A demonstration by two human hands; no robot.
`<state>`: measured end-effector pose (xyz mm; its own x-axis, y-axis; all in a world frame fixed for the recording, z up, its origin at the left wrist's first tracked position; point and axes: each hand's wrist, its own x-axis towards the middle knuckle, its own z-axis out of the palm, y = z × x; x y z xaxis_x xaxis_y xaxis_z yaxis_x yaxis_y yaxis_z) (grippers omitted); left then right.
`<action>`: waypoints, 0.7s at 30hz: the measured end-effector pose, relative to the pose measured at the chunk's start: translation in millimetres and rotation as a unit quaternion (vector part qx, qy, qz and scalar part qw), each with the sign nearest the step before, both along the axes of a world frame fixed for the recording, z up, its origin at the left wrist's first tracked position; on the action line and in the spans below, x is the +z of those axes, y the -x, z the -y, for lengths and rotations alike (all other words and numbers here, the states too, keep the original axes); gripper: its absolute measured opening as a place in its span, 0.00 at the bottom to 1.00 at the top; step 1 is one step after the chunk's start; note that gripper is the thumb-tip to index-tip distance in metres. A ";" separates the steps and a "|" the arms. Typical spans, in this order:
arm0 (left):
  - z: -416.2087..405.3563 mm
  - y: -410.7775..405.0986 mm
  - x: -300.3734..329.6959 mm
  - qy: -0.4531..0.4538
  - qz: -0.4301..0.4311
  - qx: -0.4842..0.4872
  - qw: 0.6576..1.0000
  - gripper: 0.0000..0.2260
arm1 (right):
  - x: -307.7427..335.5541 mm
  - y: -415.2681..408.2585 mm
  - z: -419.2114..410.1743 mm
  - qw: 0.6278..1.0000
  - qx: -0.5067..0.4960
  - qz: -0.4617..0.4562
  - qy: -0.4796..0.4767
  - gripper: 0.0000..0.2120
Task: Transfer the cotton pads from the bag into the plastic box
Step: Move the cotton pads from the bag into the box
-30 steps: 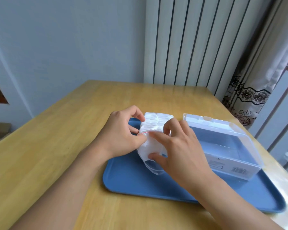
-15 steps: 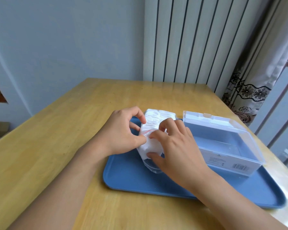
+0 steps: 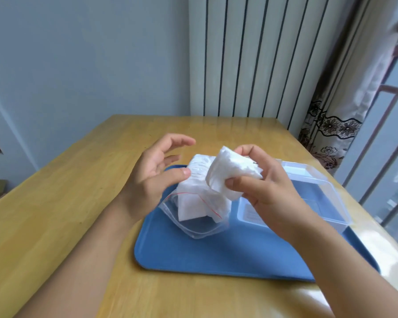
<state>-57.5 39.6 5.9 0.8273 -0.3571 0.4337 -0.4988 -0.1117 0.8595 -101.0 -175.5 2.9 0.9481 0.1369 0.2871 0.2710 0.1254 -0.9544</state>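
Note:
A clear zip bag (image 3: 193,223) with a red seal line lies open on the blue tray (image 3: 193,255), white cotton pads (image 3: 191,203) still inside it. My right hand (image 3: 262,184) pinches a wad of white cotton pads (image 3: 230,173) lifted above the bag's mouth, beside the clear plastic box (image 3: 317,203). The box stands on the tray's right side with its lid raised behind it. My left hand (image 3: 156,173) hovers just left of the bag, fingers spread, thumb touching the pads at the bag's top.
The tray rests on a wooden table (image 3: 67,214) near its right edge. A striped white panel (image 3: 251,56) stands behind the table, and a patterned curtain (image 3: 331,125) and window railing are at the right.
My right hand has pulled a wad of pads up out of the bag. My left hand has let go of the bag and opened. The bag now lies open and flatter.

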 end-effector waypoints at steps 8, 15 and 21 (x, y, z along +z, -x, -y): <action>105.3 13.9 11.9 -0.011 -0.131 -0.018 0.991 0.45 | 3.9 -2.5 9.1 0.987 -0.045 -0.082 -0.132 0.23; 140.0 17.3 -6.4 -0.006 -0.119 -0.033 0.992 0.39 | 6.4 -2.5 8.8 0.964 -0.203 -0.100 -0.140 0.22; 125.3 12.1 -17.1 0.086 -0.127 0.007 0.988 0.23 | 12.1 -2.8 10.1 0.975 -0.154 -0.086 -0.132 0.39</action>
